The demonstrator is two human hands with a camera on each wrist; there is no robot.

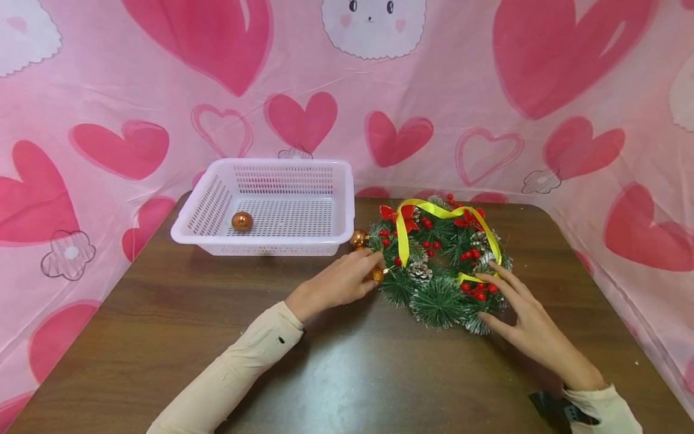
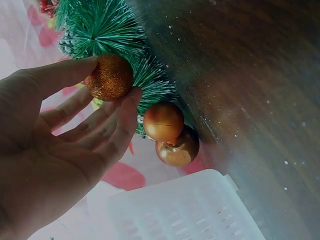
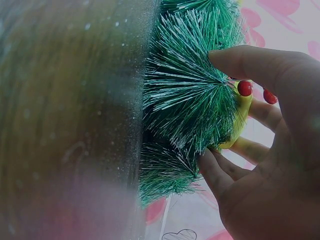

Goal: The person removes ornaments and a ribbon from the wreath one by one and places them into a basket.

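Observation:
Between thumb and fingertips, my left hand [image 1: 340, 282] pinches a glittery copper-orange bauble [image 2: 110, 78] at the wreath's left edge. The green Christmas wreath [image 1: 438, 304] lies on the table, with frosted tips, red berries, pinecones, red flowers and a yellow ribbon [image 1: 434, 209] looped over it. My right hand [image 1: 534, 325] touches the wreath's right side, thumb and fingers spread apart near the berries [image 3: 245, 88]. Just past the left hand, a matte orange bauble [image 2: 163, 122] and a shiny copper bauble [image 2: 180, 148] sit together by the wreath.
A white perforated plastic basket [image 1: 271, 242] stands at the back left of the brown wooden table [image 1: 336, 374]. Inside it lies one shiny copper bauble [image 1: 241, 221]. Pink heart-patterned cloth [image 1: 347, 84] hangs behind and beside the table.

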